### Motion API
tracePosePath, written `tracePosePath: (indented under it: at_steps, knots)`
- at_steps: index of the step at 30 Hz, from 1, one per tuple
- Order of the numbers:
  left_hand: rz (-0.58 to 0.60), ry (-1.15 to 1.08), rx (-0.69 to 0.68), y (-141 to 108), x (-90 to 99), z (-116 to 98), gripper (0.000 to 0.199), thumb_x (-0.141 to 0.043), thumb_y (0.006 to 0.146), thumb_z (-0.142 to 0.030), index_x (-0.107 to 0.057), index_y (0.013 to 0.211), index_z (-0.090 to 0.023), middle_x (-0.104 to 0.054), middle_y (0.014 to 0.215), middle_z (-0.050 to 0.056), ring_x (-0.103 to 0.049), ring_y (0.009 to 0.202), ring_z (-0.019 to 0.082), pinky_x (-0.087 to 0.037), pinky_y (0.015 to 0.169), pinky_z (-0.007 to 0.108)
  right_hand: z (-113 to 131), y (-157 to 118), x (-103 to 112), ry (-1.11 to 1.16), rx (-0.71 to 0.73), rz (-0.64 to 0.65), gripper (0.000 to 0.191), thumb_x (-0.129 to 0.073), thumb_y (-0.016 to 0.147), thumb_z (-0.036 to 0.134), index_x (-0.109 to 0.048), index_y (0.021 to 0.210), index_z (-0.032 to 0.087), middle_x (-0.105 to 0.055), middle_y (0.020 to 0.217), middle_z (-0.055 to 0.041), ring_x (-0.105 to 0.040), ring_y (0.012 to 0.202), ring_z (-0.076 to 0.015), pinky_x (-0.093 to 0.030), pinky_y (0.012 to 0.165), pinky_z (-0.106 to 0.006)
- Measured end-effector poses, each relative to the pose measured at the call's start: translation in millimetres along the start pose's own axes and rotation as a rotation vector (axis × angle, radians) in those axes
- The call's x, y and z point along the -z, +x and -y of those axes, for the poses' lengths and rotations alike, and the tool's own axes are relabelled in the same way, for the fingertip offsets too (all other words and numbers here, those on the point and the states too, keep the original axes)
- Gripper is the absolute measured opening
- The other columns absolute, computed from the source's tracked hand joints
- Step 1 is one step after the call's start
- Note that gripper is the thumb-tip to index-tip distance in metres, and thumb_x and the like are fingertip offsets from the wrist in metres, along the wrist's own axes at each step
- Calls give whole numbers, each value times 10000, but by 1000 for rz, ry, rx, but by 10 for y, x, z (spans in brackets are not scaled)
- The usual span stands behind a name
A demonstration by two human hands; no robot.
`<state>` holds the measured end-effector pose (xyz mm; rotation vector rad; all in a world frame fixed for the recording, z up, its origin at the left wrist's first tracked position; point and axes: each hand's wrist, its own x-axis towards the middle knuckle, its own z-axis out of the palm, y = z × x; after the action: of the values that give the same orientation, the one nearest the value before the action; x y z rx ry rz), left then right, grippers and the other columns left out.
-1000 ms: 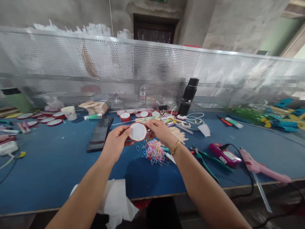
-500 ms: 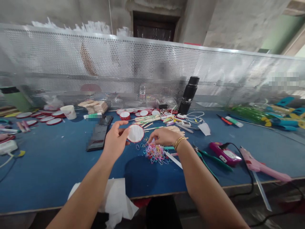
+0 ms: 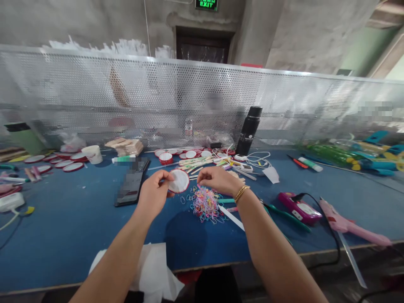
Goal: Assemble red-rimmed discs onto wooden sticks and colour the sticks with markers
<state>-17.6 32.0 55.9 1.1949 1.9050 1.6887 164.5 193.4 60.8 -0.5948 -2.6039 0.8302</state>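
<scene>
Pinched at its left edge, a round white disc with a red rim is in my left hand, its pale face toward me. My right hand is closed in a pinch just right of the disc, with a small pink rubber band showing at the fingertips. Below that hand lies a heap of small coloured rubber bands, a few loose ones scattered at its left side. The disc and the right fingertips are a small gap apart.
Left of my hands lies a black phone. Behind are wooden sticks, more red-rimmed discs and a black bottle. To the right are green-handled pliers, a purple device and a pink glue gun.
My right hand has lifted from the rubber-band heap, fingers now pinched near the disc. The left hand has shifted its hold and tilted the disc slightly. The camera view has tipped up a little.
</scene>
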Motion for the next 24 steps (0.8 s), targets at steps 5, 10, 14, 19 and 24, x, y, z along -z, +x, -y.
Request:
tracePosePath:
  at_steps: [5,10,14,19,24]
  knots:
    - [-7,-24,12,16,-27,17,170,-599,780,-238,-747,835,-177,-729,968,65,-716,749,186,-627,689,325,22,22,-25,383,18,-82,108,-699,813,230,-736,910,202,-762,897,-32,-694,829,-145,-543,790,-283]
    - [20,-47,-20,2,-56,21,203,-633,771,-243,-775,891,-161,-717,1052,95,-723,830,214,-640,757,378,101,19,-41,454,24,-106,168,-757,781,258,-735,931,186,-755,868,-43,-695,783,-149,-564,762,-303]
    - [50,-5,-48,10,-56,54,206,-652,766,-250,-781,906,-169,-706,1084,98,-720,851,214,-639,750,366,115,-8,-20,386,37,-92,143,-739,797,229,-730,931,181,-760,888,-46,-698,811,-143,-549,756,-269]
    - [50,60,-96,27,-46,93,225,-644,792,-271,-776,944,-170,-701,1111,100,-720,859,221,-633,768,387,73,-34,9,-97,-64,16,101,-704,811,193,-762,894,194,-765,850,-29,-677,769,-147,-471,670,-244]
    - [53,46,-92,14,-53,88,215,-633,807,-264,-771,942,-168,-694,1131,102,-721,826,214,-631,739,387,156,-25,-64,-230,-63,43,109,-712,779,165,-787,843,214,-774,881,-21,-661,793,-156,-410,666,-246]
